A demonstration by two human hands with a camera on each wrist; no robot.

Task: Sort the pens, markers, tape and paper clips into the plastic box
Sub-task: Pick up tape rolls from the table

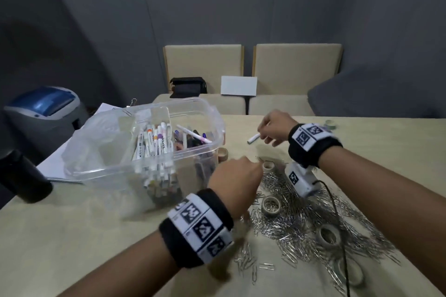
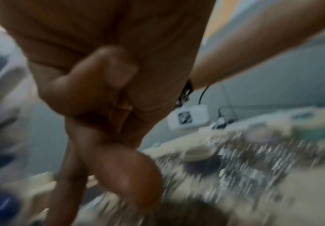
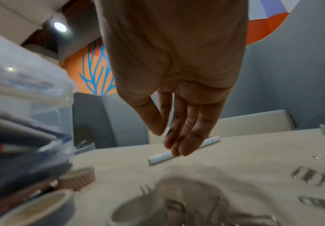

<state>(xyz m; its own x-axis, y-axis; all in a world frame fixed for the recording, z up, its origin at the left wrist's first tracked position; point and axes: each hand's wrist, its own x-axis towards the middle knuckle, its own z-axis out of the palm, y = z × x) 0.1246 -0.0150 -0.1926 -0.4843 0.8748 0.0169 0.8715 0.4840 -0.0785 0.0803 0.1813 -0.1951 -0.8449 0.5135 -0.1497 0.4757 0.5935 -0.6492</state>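
The clear plastic box [image 1: 218,118] stands left of centre with markers [image 1: 154,142] and pens [image 1: 193,137] upright in its compartments. A white marker [image 1: 254,138] [image 3: 159,159] lies on the table to the right of the box. My right hand [image 1: 263,134] [image 3: 170,143] reaches down onto it, straight fingertips [image 3: 184,150] touching its barrel, thumb apart. My left hand [image 1: 241,171] [image 2: 99,191] hovers over the near edge of the paper clip pile [image 1: 301,214], beside a beige tape roll [image 1: 268,166]. Its fingers look curled in the blurred left wrist view; whether they hold anything is unclear.
More tape rolls sit among the clips [image 1: 271,205] [image 1: 328,235], by the box [image 1: 223,152] [image 3: 78,177], and a green one at the far right [image 1: 331,124]. A printer [image 1: 45,113] and papers [image 1: 58,159] lie left of the box. Two chairs [image 1: 248,67] stand behind the table.
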